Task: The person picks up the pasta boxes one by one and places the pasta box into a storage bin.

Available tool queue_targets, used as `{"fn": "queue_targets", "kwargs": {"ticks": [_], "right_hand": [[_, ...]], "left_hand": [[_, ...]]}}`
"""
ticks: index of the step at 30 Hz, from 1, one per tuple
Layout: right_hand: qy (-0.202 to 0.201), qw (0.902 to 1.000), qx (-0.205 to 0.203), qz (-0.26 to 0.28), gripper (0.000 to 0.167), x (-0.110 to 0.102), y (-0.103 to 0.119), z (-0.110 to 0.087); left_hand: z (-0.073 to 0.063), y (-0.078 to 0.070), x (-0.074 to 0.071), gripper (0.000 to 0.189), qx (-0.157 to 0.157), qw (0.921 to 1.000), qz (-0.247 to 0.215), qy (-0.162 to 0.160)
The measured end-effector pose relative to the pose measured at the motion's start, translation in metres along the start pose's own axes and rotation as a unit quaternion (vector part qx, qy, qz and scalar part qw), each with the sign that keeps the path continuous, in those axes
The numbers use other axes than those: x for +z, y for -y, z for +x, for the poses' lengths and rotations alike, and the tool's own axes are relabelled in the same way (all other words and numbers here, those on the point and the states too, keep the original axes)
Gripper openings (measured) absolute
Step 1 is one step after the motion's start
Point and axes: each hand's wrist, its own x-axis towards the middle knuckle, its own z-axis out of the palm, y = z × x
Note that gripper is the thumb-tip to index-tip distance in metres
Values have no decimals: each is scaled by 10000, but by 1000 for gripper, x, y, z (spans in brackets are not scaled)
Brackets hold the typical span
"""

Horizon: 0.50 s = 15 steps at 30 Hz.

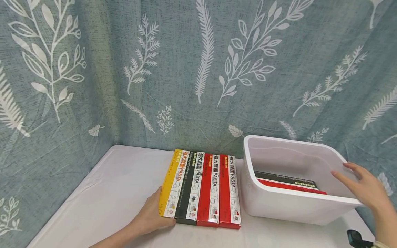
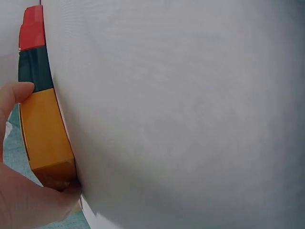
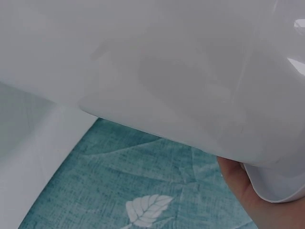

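Observation:
Side by side in a row lie a yellow pasta box [image 1: 170, 184], a black pasta box [image 1: 187, 189] and two red pasta boxes [image 1: 208, 193], printed faces up. My left hand [image 1: 151, 214] holds the near end of the yellow one, fingers along its outer side and thumb at the front by the black box. In the left wrist view, thumb and fingers span the end of the yellow box [image 2: 45, 129]. My right hand [image 1: 367, 187] grips the right rim of a white plastic bin [image 1: 288, 203], with fingers reaching over the edge.
Inside the bin, a black box [image 1: 285, 179] and a red-and-white box [image 1: 291, 186] lean together. The white table [image 1: 114, 193] meets a teal leaf-print curtain [image 1: 173, 69] at the back and sides. A small dark object [image 1: 356, 237] is near my right wrist.

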Motion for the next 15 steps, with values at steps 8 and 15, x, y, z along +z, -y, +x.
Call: {"fn": "queue_targets", "kwargs": {"ticks": [8,15], "right_hand": [[1,10000,-52,-15,87,0,0,0],[-51,10000,-43,-57,86,1,-1,1]], "left_hand": [[2,-1,-2,120,-7,9999,-2,-148],[-3,-9,-11,122,-479,9987,-93,-126]]}}
